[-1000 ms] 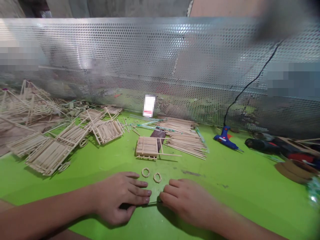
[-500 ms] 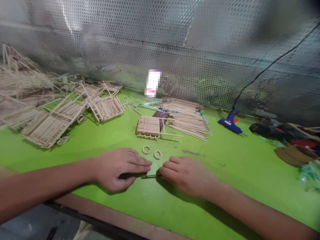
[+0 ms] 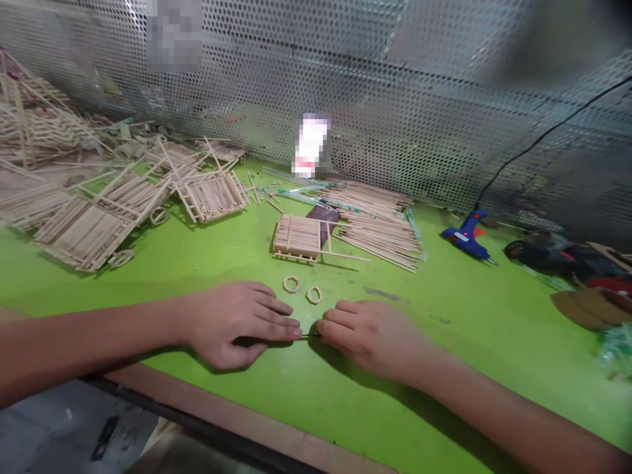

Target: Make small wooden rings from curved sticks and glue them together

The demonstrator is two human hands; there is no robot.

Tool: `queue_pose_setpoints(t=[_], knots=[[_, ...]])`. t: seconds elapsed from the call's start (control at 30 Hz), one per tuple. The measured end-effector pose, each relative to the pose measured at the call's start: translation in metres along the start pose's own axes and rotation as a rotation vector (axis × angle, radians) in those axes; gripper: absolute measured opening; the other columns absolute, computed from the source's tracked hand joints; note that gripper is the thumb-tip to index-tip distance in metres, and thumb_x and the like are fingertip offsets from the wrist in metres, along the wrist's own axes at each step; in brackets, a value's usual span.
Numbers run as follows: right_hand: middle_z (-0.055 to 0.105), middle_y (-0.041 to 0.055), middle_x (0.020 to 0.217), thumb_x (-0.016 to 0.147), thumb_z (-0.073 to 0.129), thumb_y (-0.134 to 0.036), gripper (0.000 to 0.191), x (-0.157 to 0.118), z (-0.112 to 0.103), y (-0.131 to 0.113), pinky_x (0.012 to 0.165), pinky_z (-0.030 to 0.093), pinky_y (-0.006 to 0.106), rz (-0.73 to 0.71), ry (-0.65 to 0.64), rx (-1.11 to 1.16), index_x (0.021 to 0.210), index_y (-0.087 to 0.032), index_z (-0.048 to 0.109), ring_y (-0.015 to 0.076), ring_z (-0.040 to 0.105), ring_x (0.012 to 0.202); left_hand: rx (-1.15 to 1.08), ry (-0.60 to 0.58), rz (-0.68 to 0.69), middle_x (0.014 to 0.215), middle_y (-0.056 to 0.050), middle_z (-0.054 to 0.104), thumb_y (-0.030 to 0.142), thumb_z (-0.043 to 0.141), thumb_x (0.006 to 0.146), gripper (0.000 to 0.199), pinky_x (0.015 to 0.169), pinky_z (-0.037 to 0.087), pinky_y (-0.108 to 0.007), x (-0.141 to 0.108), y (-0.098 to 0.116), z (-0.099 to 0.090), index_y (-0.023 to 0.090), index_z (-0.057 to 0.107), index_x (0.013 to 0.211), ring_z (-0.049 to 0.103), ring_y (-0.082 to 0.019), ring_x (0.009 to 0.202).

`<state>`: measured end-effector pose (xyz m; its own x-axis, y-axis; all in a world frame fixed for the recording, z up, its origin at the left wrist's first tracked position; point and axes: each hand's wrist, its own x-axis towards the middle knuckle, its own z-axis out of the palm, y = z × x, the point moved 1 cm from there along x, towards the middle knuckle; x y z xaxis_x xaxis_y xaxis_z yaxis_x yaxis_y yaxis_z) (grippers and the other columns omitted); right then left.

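My left hand lies flat on the green table with its fingers stretched out, the fingertips resting over one end of a thin dark rod-like piece. On the other end, the curled fingers of my right hand are closed. Only a short bit of the piece shows between the hands, so its kind is unclear. Just beyond the fingertips lie two small wooden rings, made of short stick segments. A small cart-like frame of wooden sticks sits farther back.
Loose thin sticks lie in a bundle behind the frame. At left are several stick-built carts. A blue glue gun with a black cord lies right, near a brown roll of tape. A perforated metal screen closes off the back.
My left fingertips have moved right, onto the thin piece, and less of it shows between the hands. My right hand stays closed. The view has shifted slightly.
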<state>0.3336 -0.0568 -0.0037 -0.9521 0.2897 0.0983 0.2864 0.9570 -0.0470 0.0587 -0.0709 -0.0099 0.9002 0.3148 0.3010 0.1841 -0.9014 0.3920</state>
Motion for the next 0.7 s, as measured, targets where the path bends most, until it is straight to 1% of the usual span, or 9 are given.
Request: queue_pose_setpoints(t=[0.13,0.33,0.57,0.7], knots=[[0.062,0.0011,0.077,0.107,0.045,-0.018,0.022,0.0007,-0.002,-0.0003,0.063,0.031,0.032,0.001,-0.03,0.019,0.092,-0.018,0.061,0.0161,0.051,0.071,-0.004,-0.018,-0.018,0.131,-0.007,0.073,0.012,0.053,0.083,0.056,0.114,0.047,-0.04,-0.0018,-0.0012,0.0016,0.017,0.063,0.138,0.067,-0.024,0.126],[0.062,0.0014,0.076,0.106,0.044,-0.014,0.023,0.0028,-0.001,-0.0012,0.063,0.032,0.032,-0.004,-0.027,0.019,0.09,-0.017,0.061,0.0165,0.052,0.071,-0.036,-0.073,-0.028,0.138,-0.007,0.069,0.013,0.05,0.079,0.065,0.119,0.043,-0.041,-0.0038,-0.0047,0.002,0.018,0.061,0.143,0.062,-0.025,0.133],[0.06,0.0013,0.074,0.107,0.046,-0.02,0.024,0.006,0.0026,-0.0016,0.061,0.029,0.032,0.004,0.013,0.045,0.089,-0.017,0.061,0.0158,0.05,0.069,-0.06,-0.059,-0.008,0.134,-0.008,0.071,0.011,0.049,0.082,0.059,0.12,0.044,-0.041,-0.0072,-0.007,0.0001,0.015,0.064,0.14,0.063,-0.025,0.132],[0.06,0.001,0.073,0.108,0.046,-0.023,0.026,0.0074,0.002,-0.0016,0.058,0.026,0.031,0.007,0.054,0.044,0.088,-0.017,0.062,0.015,0.048,0.067,-0.044,-0.045,-0.014,0.135,-0.006,0.071,0.008,0.05,0.081,0.061,0.119,0.044,-0.041,-0.0091,-0.0068,-0.0002,0.017,0.063,0.14,0.063,-0.024,0.132]])
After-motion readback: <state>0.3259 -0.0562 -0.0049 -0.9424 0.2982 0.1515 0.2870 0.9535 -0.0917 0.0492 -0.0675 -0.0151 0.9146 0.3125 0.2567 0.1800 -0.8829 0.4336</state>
